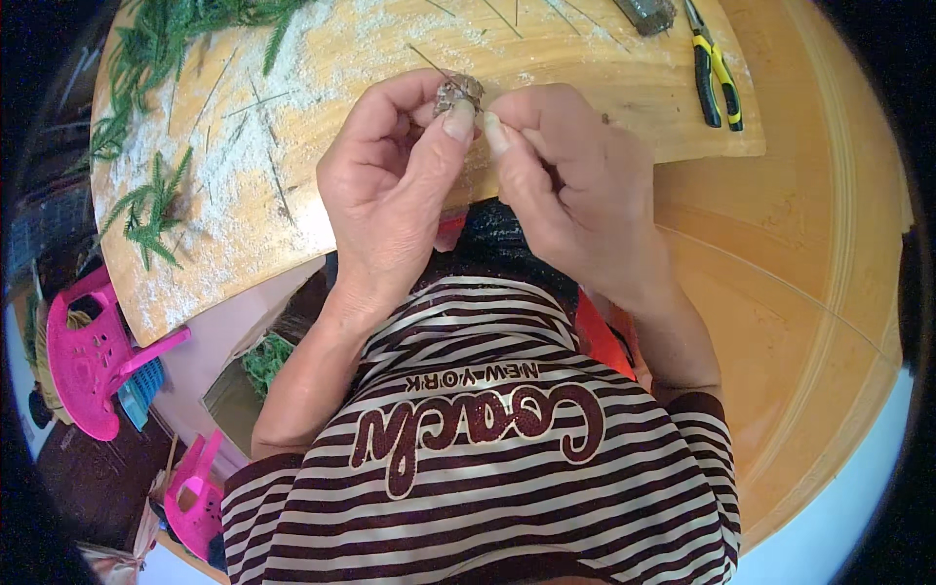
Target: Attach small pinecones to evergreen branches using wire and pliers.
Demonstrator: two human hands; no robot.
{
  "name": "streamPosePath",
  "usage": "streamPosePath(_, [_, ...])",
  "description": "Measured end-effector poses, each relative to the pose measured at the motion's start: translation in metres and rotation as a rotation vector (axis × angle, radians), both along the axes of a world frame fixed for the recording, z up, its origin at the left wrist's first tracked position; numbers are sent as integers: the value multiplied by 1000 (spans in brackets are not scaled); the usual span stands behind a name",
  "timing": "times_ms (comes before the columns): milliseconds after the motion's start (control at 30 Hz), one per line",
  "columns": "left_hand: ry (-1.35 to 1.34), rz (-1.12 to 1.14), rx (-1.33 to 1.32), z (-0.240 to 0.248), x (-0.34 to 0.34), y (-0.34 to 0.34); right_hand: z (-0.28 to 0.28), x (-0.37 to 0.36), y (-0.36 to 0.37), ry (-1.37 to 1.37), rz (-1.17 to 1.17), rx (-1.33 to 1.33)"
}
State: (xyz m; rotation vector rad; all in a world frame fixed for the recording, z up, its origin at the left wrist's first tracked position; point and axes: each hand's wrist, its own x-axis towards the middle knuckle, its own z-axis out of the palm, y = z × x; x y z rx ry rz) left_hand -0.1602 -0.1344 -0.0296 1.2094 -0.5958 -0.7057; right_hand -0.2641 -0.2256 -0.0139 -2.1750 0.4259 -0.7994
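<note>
Over the table's near edge, my left hand holds a small brown-grey pine cone between thumb and fingers. From the cone's top a thin dark wire sticks out up and to the left. Close beside the cone, my right hand is closed in a pinch, thumb against forefinger. Its fingertips are almost touching the left thumb, and whatever lies between them is too small to make out.
White flakes cover much of the wooden table. Green artificial sprigs and loose thin wires lie on the left. Yellow-black pliers and a dark block are at the right. Pink chairs stand lower left.
</note>
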Motion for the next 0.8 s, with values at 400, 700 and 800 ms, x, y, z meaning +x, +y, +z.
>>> streamPosePath(400, [108,8,19,2,1,4,-6,0,-2,-57,53,-35])
streamPosePath(700, [126,-19,55,3,0,7,-7,-2,0,12,37,-125])
streamPosePath(800, [104,-3,44,2,0,7,-7,-2,0,6,40,-131])
